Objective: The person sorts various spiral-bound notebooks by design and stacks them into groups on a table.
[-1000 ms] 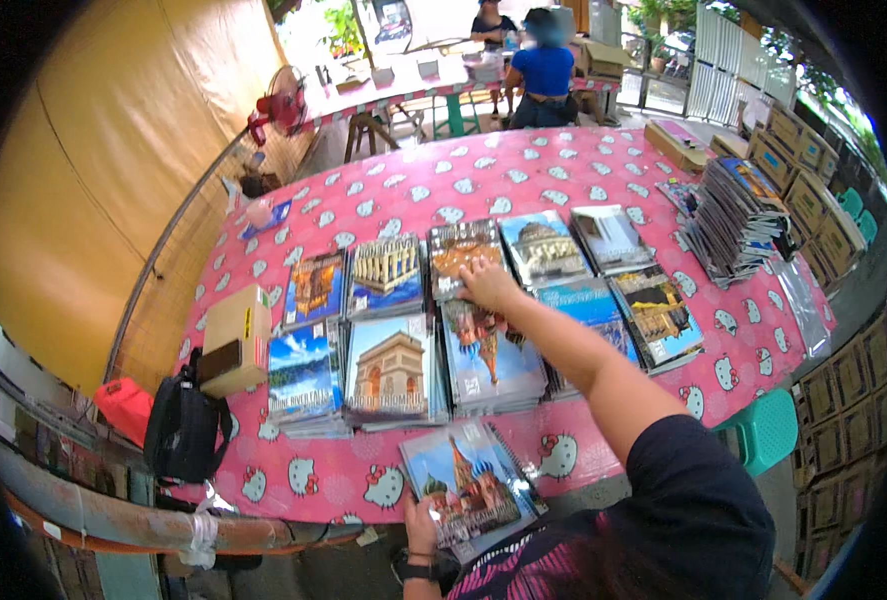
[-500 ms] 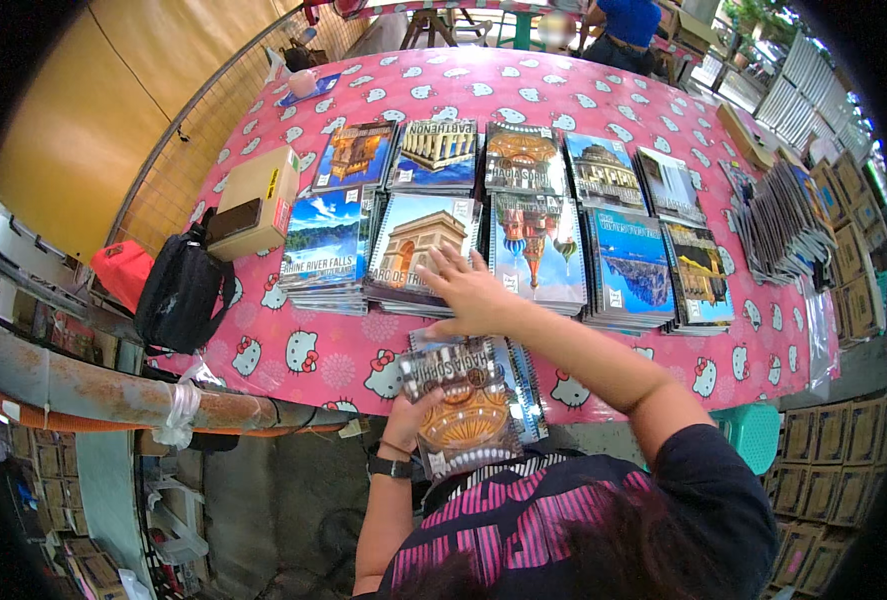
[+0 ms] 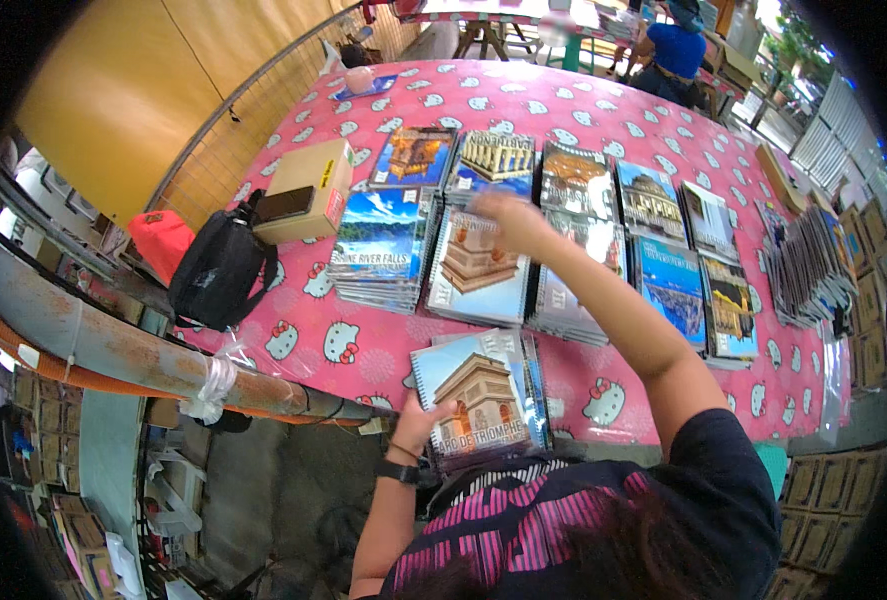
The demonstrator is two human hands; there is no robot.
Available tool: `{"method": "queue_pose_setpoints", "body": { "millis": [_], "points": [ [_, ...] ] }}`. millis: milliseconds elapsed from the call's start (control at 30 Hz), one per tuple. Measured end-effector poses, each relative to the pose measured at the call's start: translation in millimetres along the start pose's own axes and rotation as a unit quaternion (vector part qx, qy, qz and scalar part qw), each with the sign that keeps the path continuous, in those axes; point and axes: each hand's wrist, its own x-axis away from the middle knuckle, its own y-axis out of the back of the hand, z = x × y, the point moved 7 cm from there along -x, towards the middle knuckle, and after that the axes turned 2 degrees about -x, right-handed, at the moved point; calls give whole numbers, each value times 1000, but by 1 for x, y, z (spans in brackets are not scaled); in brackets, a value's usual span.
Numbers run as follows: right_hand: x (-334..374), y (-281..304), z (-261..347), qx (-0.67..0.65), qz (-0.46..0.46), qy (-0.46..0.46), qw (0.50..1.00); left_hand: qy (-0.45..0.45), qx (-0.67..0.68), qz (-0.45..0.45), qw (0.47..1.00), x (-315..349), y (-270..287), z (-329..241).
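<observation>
My left hand grips the left edge of a small stack of spiral-bound notebooks at the table's near edge. Its top notebook has a stone arch on the cover, and a blue cover peeks out at the right. Farther up, my right hand is smeared by motion, so its fingers are unclear. It hovers over the far end of a pile of arch notebooks, whose top cover is upside down. Just beyond lies a pile with a columned temple cover. To the left is a waterfall-cover pile.
More notebook piles stand in two rows rightward, with a leaning heap at the right edge. On the left are a cardboard box bearing a phone, a black bag and a rusty pipe. A person in blue sits beyond.
An arch notebook now tops the stack by my left hand, covering the domed-interior one. My right hand has moved farther away over the arch pile, whose top cover is now upside down. The view has shifted.
</observation>
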Motion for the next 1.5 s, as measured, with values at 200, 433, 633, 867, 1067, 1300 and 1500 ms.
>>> {"method": "queue_pose_setpoints", "body": {
  "millis": [200, 433, 633, 867, 1067, 1300, 1500],
  "points": [
    [-19, -8, -132, 201, -18, -147, 968, 38, 29, -31, 998, -5, -6, 14],
    [37, 46, 60, 7, 215, 100, 971, 104, 306, 68, 944, -9, -3, -4],
    [-53, -65, 100, 169, -109, 101, 974, 54, 59, 36, 996, -15, -1, 2],
    [-13, -49, 146, 35, 270, 77, 959, 150, 267, 1, 952, -3, 9, 21],
    [-43, -4, 107, -78, 371, 50, 924, 68, 234, 92, 966, 1, 15, 0],
    [-165, -65, -87, 242, -110, -54, 962, 23, 22, -34, 999, -17, 7, 10],
    [-132, 17, -25, 221, -81, -14, 972, 37, 44, -26, 998, -10, 14, 25]
  ]
}}
